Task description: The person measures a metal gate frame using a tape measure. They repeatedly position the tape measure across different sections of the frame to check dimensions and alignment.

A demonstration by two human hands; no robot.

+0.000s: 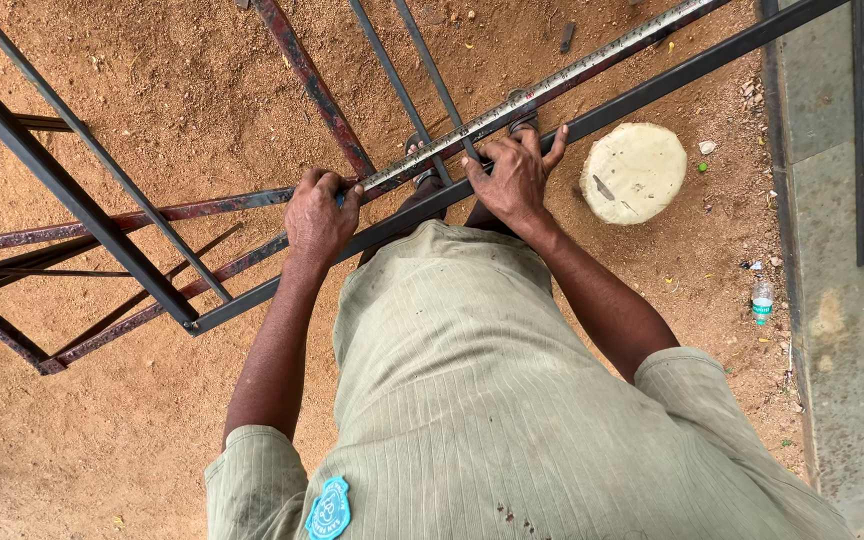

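I look straight down over my green striped shirt at a dark metal frame (652, 95) of square bars. A steel measuring tape (552, 85) lies stretched along the bar above the frame's near rail. My left hand (318, 218) grips the tape's near end against a rusty red bar (222, 206). My right hand (514, 178) presses on the tape and the dark rail a little further right, fingers spread over them. My sandalled feet (522, 122) show just beyond the bars.
A round pale stone block (633, 172) sits on the red dirt to the right of my right hand. A small plastic bottle (762, 299) lies by the grey paved edge (832, 300) on the right. More rusty bars (12, 320) cross at the left.
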